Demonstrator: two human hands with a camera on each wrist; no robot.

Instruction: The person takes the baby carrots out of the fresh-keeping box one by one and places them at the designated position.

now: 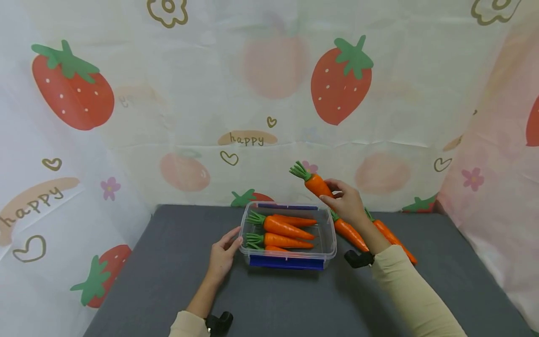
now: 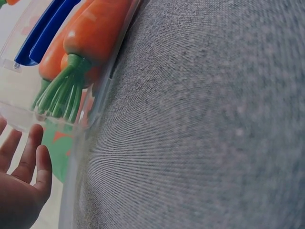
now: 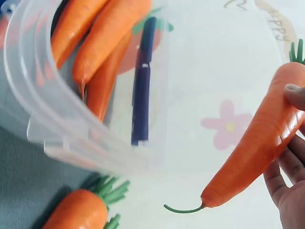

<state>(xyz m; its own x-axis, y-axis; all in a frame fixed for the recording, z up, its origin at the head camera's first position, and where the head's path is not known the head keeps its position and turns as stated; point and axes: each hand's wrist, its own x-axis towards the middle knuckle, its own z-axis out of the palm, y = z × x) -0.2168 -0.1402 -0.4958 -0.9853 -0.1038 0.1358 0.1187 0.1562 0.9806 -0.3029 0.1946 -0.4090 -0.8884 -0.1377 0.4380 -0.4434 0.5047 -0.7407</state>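
Note:
A clear plastic box (image 1: 290,255) with blue clips stands on the table, with several orange carrots (image 1: 286,228) lying inside, their green tops to the left. My left hand (image 1: 224,255) rests against the box's left wall, and its fingers (image 2: 33,148) look straight in the left wrist view. Above the box's back right corner, my right hand (image 1: 347,203) grips a carrot (image 1: 317,185) between thumb and fingers. That carrot (image 3: 259,138) is tilted, thin tip down, apart from the box in the right wrist view.
Right of the box, one carrot (image 1: 351,235) lies on the grey table (image 1: 168,262), partly behind the right arm. Farther right lies another carrot (image 1: 396,241). A strawberry-print cloth (image 1: 202,93) hangs behind the table and along both sides.

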